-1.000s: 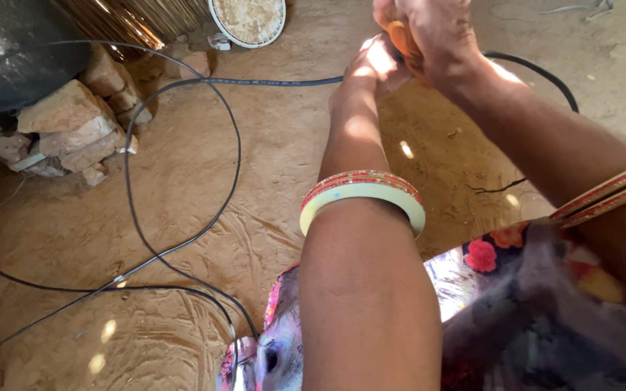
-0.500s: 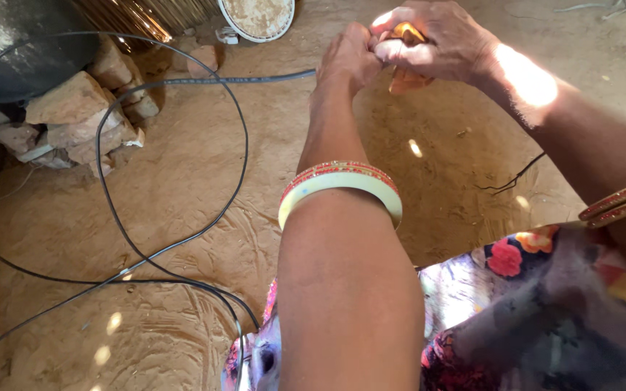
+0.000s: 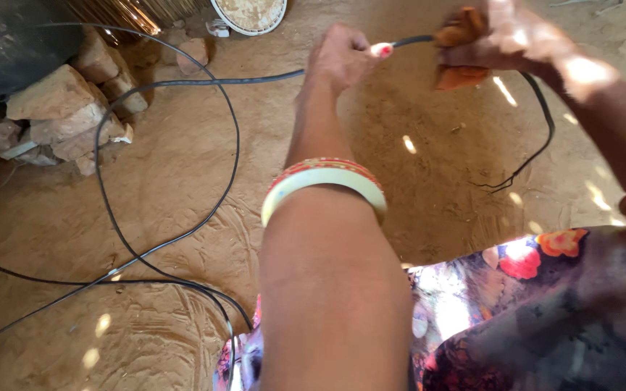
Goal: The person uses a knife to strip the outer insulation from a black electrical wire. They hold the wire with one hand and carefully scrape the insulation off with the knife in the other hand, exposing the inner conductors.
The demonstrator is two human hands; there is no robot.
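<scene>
A: Which step in hand?

B: Looks like wiping the cable (image 3: 414,41). Left hand (image 3: 342,58), at about 12 o'clock in the view, closed in a fist around it, thumb pressed on top. Right hand (image 3: 523,40), at 1 o'clock, fingers folded shut on a rag (image 3: 461,72), orange-brown, wrapped about the same cable.

A: And where exactly the cable?

B: Stretched in the air between both hands, short and nearly level. From the right hand, falling toward 3 o'clock and curling down on the dirt floor (image 3: 182,181). From the left hand, running toward 10 o'clock, then looping wide over the floor near the stones (image 3: 59,108).

A: How firm the grips?

B: Both fully closed, by the look. Hard to tell how tight the rag sits; blurred there.

A: What needed for a next move?

B: Probably a steady hold with the left, so as to keep the stretch taut, and a rag pinch loose enough to slide along. Also care with the loops at 8 o'clock, close to the knee.
</scene>
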